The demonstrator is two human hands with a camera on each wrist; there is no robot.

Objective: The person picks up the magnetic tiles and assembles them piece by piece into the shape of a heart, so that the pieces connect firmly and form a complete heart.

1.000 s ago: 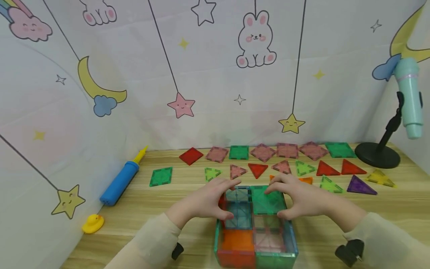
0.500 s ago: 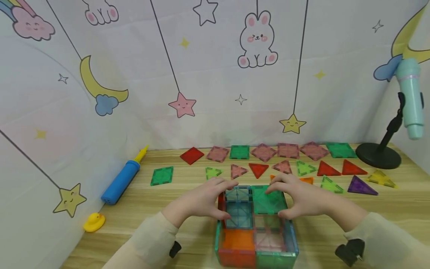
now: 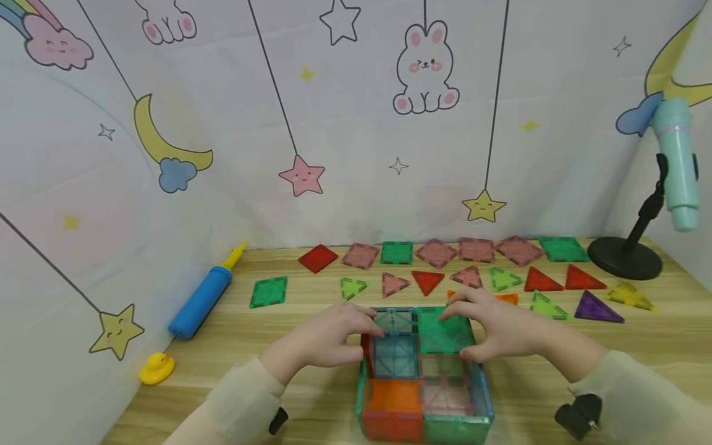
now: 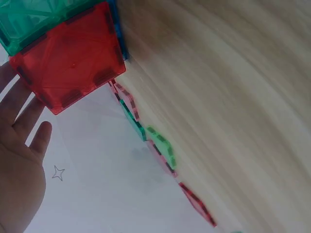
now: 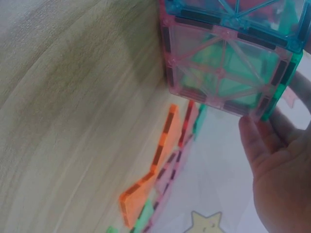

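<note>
A box built of clear coloured magnetic tiles (image 3: pixel 457 429) stands in front of me in the head view. A green square tile (image 3: pixel 445 334) lies across its far right corner. My right hand (image 3: pixel 503 324) rests there, fingertips on the green tile and thumb by its near right edge. In the right wrist view, those fingers lie along the edge of a pink tile wall (image 5: pixel 221 73). My left hand (image 3: pixel 328 337) is at the box's left side, fingertips over the rim. A red tile (image 4: pixel 70 58) forms the wall next to its extended fingers in the left wrist view.
Loose square tiles, such as a pink one (image 3: pixel 476 250), line the back of the table, with triangles like a purple one (image 3: pixel 597 307) before them. A blue pump (image 3: pixel 200 303) and a yellow duck (image 3: pixel 156 368) are at left. A microphone stand (image 3: pixel 625 256) is at right.
My left hand has drawn back to the left and nearer me, its thumb leaving the space over the box. The right hand stays on the green tile, and the box has not moved.
</note>
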